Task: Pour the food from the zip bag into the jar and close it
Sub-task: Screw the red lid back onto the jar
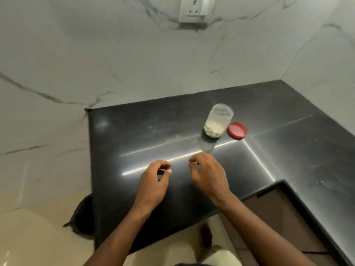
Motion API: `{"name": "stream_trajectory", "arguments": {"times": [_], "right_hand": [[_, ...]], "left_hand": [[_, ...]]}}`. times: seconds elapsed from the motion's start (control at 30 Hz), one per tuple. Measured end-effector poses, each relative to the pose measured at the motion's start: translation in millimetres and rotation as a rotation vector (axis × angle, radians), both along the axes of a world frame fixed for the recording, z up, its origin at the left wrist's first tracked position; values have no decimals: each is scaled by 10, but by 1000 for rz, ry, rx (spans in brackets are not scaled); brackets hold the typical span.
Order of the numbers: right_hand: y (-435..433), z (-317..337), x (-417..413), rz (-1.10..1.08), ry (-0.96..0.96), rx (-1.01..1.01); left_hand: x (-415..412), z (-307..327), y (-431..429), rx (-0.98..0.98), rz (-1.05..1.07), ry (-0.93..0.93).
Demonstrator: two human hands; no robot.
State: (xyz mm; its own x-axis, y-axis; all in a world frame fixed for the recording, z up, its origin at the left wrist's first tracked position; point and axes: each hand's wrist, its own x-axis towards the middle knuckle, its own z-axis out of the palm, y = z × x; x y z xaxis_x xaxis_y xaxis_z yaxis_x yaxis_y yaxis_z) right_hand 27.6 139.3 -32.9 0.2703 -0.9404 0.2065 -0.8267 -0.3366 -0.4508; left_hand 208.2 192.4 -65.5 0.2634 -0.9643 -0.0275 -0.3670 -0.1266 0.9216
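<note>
One dark glossy counter [134, 131], marble walls [96, 54].

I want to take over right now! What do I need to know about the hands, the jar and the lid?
Left hand: hovers above the counter, fingers curled, holding nothing that shows.
Right hand: the same, beside the left one.
Jar: upright and open farther back on the counter, white food at its bottom.
Red lid: flat on the counter, just right of the jar.
Zip bag: I cannot make it out clearly.
Done: food is in the jar.
Left: put the lid on the jar and close it.
</note>
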Motion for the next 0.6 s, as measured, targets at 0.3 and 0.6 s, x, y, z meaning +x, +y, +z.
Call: {"name": "stream_trajectory", "arguments": {"times": [0.3, 0.6], "right_hand": [[-1594, -28, -1323, -17, -48, 2], [-2843, -120, -1664, 193, 423, 320]], "left_hand": [[-1248, 72, -1441, 23, 74, 58], [-1788, -53, -2384, 57, 126, 151]]}}
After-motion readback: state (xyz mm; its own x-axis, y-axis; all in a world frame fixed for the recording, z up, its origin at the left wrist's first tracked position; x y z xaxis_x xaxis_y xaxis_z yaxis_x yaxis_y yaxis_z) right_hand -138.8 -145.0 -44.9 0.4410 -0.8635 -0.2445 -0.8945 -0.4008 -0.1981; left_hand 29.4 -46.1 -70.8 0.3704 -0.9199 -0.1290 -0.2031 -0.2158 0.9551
